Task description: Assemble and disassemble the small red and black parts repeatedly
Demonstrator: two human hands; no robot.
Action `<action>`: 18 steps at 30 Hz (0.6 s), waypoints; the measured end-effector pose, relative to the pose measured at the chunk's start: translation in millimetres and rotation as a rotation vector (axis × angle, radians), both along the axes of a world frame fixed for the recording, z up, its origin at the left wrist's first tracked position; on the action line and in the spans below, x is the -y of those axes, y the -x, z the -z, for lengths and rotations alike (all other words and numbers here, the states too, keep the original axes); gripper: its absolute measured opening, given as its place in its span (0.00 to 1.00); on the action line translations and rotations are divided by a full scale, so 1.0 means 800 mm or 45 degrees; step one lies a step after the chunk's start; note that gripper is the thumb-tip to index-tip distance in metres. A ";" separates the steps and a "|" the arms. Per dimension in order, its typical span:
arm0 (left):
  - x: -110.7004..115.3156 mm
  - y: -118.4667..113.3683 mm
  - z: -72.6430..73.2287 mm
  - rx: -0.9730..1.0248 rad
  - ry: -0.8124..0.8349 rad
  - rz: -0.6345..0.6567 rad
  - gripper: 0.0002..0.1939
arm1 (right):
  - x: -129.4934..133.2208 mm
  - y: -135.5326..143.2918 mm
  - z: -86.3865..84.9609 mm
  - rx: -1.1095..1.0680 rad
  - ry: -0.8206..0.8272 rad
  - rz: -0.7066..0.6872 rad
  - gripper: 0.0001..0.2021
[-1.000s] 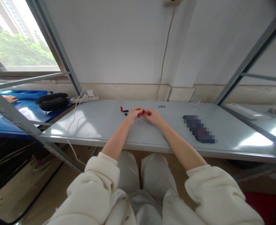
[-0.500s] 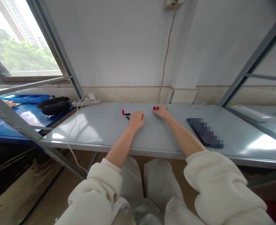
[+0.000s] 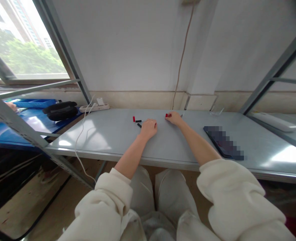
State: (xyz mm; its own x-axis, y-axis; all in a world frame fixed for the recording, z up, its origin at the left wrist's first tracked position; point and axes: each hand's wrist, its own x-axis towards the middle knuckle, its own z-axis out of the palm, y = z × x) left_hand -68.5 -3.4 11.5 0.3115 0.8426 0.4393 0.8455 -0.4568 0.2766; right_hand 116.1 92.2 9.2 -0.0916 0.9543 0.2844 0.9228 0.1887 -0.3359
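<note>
My left hand (image 3: 149,129) rests on the grey table (image 3: 123,140), its fingers curled together; what they hold, if anything, is hidden. Just left of it lie two short black pieces, one (image 3: 138,121) beside a small red piece (image 3: 134,118) and another (image 3: 139,125) close to the fingers. Farther right, my right hand (image 3: 173,118) pinches a small red piece (image 3: 166,115) at its fingertips, low over the tabletop. A thin pale item shows just behind that hand, too small to make out.
A dark phone-like slab (image 3: 220,142) lies right of my right forearm. At the back left are a power strip (image 3: 95,107) and white cable (image 3: 79,134). Metal posts flank the table. Another person's hand (image 3: 11,106) is at the blue table (image 3: 28,122).
The whole view has shifted slightly, moving the table and both hands a little to the right in the picture. The hands keep nearly the same pose.
</note>
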 end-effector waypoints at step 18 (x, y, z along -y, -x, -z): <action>-0.012 0.012 -0.010 0.879 -0.022 -0.392 0.11 | 0.000 -0.006 -0.015 0.040 0.165 0.024 0.02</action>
